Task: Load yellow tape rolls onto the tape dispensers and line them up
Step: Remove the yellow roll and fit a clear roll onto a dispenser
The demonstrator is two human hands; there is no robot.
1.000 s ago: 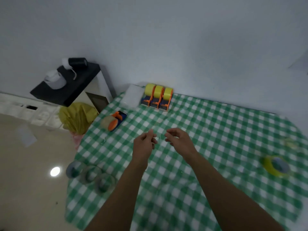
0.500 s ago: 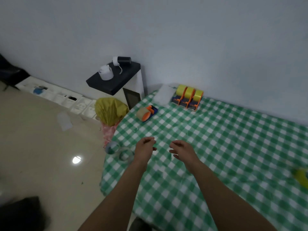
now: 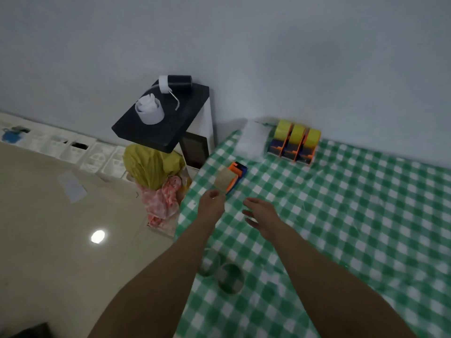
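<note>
Three loaded dispensers (image 3: 294, 145) with yellow rolls stand side by side at the wall edge of the checked counter (image 3: 366, 215). Nearer than that row lies a fourth dispenser (image 3: 230, 178) (orange and blue, its roll brownish). The left grip (image 3: 211, 203) hovers just before it, fingers curled together on nothing visible; the right grip (image 3: 262, 212) hangs beside, fingers apart. Two empty tape cores (image 3: 223, 273) lie by the left forearm.

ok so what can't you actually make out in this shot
- Head view: left hand fingertips meet the lone dispenser; blur hides whether there is a grip.
- Empty rings: one partly behind the left forearm.
- Three loaded dispensers: too small and dim to see the tape threading.
- Right hand: open, motion-blurred.
</note>
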